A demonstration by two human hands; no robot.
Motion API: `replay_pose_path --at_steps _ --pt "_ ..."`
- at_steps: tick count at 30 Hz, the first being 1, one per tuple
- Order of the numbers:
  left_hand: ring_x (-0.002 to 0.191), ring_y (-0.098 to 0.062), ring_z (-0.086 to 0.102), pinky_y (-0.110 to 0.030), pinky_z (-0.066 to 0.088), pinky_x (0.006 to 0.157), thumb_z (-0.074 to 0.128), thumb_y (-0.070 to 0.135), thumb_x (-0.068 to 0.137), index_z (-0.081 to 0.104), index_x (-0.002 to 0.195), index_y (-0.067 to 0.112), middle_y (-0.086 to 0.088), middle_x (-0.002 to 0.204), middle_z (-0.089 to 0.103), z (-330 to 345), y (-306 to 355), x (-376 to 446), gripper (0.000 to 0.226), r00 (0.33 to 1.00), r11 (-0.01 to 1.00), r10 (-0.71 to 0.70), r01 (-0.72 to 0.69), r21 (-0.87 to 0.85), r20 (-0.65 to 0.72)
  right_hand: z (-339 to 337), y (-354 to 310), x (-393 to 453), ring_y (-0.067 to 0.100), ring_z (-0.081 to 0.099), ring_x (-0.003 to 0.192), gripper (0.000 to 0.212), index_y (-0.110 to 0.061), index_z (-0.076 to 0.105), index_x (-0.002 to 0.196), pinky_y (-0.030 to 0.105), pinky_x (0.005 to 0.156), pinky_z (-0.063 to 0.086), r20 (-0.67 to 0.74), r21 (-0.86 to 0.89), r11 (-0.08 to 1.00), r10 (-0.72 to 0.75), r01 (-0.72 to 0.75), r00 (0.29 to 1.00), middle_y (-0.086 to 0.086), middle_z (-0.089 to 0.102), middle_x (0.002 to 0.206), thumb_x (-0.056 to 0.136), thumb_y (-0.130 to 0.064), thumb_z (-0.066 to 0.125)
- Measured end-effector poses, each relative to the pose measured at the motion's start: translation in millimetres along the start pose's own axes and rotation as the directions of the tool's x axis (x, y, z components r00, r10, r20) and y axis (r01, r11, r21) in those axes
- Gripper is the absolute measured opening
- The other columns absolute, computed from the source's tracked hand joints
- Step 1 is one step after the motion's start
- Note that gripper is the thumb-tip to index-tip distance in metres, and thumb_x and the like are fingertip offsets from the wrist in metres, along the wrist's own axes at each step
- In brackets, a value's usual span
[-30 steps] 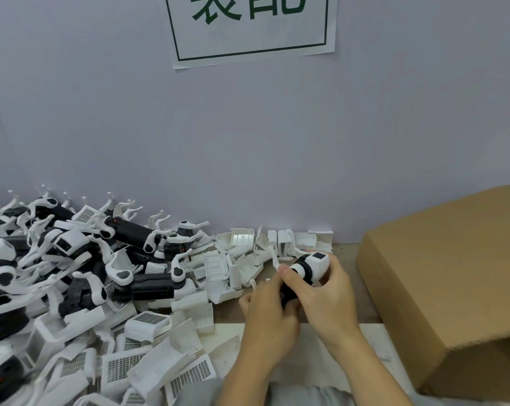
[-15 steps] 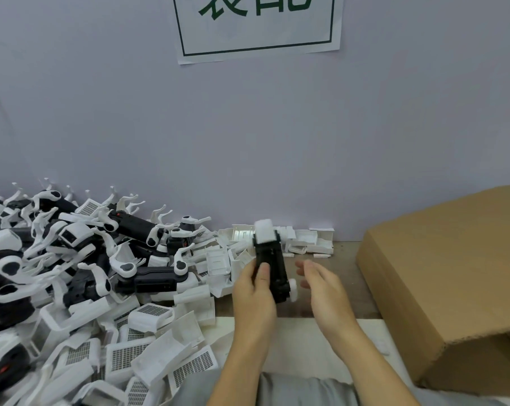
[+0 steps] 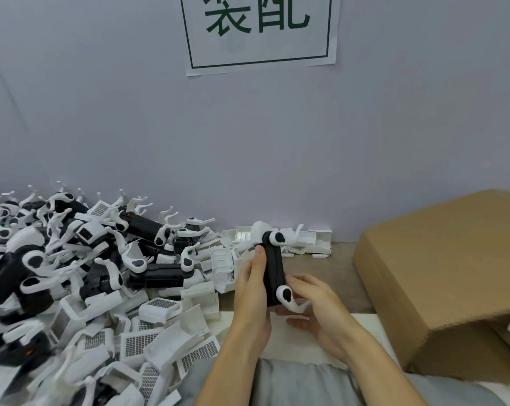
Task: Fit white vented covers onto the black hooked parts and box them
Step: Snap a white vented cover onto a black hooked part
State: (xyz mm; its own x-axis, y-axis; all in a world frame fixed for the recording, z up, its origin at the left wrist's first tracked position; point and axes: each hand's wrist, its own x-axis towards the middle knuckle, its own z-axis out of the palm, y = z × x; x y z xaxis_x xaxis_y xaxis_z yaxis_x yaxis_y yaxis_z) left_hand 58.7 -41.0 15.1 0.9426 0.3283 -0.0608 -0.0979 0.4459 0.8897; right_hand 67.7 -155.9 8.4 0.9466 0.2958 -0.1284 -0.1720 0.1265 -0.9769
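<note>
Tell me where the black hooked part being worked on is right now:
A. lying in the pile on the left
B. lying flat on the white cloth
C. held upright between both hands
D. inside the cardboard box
C: the black hooked part stands roughly upright above the bench edge, the left hand gripping its side and the right hand holding its lower end by the white hook, well clear of the cardboard box.
</note>
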Motion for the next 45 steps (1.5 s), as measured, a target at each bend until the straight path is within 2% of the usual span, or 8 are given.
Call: replay_pose_path --at_steps 5,11,16,21,24,27,36,45 --pt "0.053 -0.008 0.064 -0.025 0.049 0.053 0.057 0.045 0.098 0.072 0.092 0.013 0.005 0.061 0.068 -1 0 -2 0.035 0.997 0.999 -0.047 0.048 0.009 -0.066 -1 7 -1 0.029 0.066 0.067 0.012 -0.011 0.06 0.092 0.029 0.054 0.05 -0.094 0.118 0.992 0.054 -0.043 0.994 0.011 0.064 0.074 0.097 -0.021 0.059" --pt "0.069 -0.022 0.062 -0.034 0.051 0.066 0.045 0.035 0.106 0.067 0.09 0.008 -0.009 0.075 0.066 -4 -5 -3 0.039 0.989 0.995 -0.094 0.097 0.025 -0.114 -2 17 -11 0.013 0.064 0.071 0.033 -0.025 0.047 0.11 0.026 0.059 0.051 -0.17 -0.102 0.989 -0.121 0.105 0.978 0.007 0.064 0.091 0.089 -0.021 0.072" --pt "0.072 -0.029 0.064 -0.039 0.053 0.066 0.039 0.029 0.108 0.063 0.111 0.0 -0.017 0.085 0.069 -5 -3 -9 0.038 0.976 0.961 -0.199 0.176 -0.212 -0.092 -5 17 -17 0.011 0.061 0.063 0.02 -0.018 0.051 0.105 0.032 0.058 0.047 -0.133 0.107 0.976 -0.176 0.19 0.975 -0.003 0.061 0.068 0.094 -0.029 0.063" --pt "0.076 -0.034 0.061 -0.04 0.051 0.07 0.04 0.031 0.098 0.064 0.106 0.001 -0.023 0.092 0.069 -10 3 -17 0.039 0.974 0.889 -0.225 0.22 -0.403 0.035 1 16 -19 0.016 0.06 0.064 0.014 -0.004 0.065 0.098 0.028 0.057 0.049 -0.021 0.056 0.991 -0.118 0.118 0.993 0.009 0.062 0.074 0.093 0.0 0.052" --pt "0.077 -0.031 0.061 -0.032 0.053 0.056 0.05 0.033 0.094 0.065 0.112 -0.003 -0.018 0.094 0.069 -9 2 -21 0.043 0.967 0.918 -0.245 0.253 -0.306 0.064 5 19 -21 0.022 0.063 0.072 0.022 0.001 0.068 0.092 0.03 0.066 0.05 0.041 0.015 0.997 -0.08 0.08 0.996 0.017 0.067 0.083 0.091 0.009 0.048" --pt "0.082 -0.033 0.065 -0.042 0.056 0.073 0.055 0.026 0.099 0.053 0.135 -0.005 -0.02 0.097 0.071 -6 -3 -19 0.047 0.981 0.951 -0.191 0.193 -0.243 0.033 5 20 -21 0.023 0.065 0.076 0.022 0.001 0.071 0.096 0.033 0.072 0.051 0.11 0.056 0.997 -0.056 0.05 0.992 0.018 0.07 0.086 0.095 0.002 0.048" --pt "0.103 -0.035 0.067 -0.05 0.052 0.095 0.057 0.029 0.101 0.062 0.124 0.007 -0.017 0.113 0.07 -3 -15 -6 0.032 0.999 0.999 -0.023 0.024 0.041 -0.027 10 19 -16 0.021 0.056 0.05 0.015 -0.001 0.062 0.096 0.027 0.047 0.046 0.128 0.122 0.992 -0.024 0.009 0.991 0.01 0.064 0.064 0.099 -0.002 0.048" --pt "0.114 -0.026 0.062 -0.038 0.05 0.1 0.043 0.043 0.105 0.051 0.138 0.019 -0.007 0.122 0.065 0 -5 -12 0.041 0.997 0.889 -0.058 0.033 0.457 0.041 5 23 -15 0.023 0.065 0.062 0.024 0.007 0.058 0.111 0.033 0.056 0.051 0.103 0.202 0.979 -0.006 -0.015 0.995 0.015 0.068 0.075 0.094 0.009 0.041"
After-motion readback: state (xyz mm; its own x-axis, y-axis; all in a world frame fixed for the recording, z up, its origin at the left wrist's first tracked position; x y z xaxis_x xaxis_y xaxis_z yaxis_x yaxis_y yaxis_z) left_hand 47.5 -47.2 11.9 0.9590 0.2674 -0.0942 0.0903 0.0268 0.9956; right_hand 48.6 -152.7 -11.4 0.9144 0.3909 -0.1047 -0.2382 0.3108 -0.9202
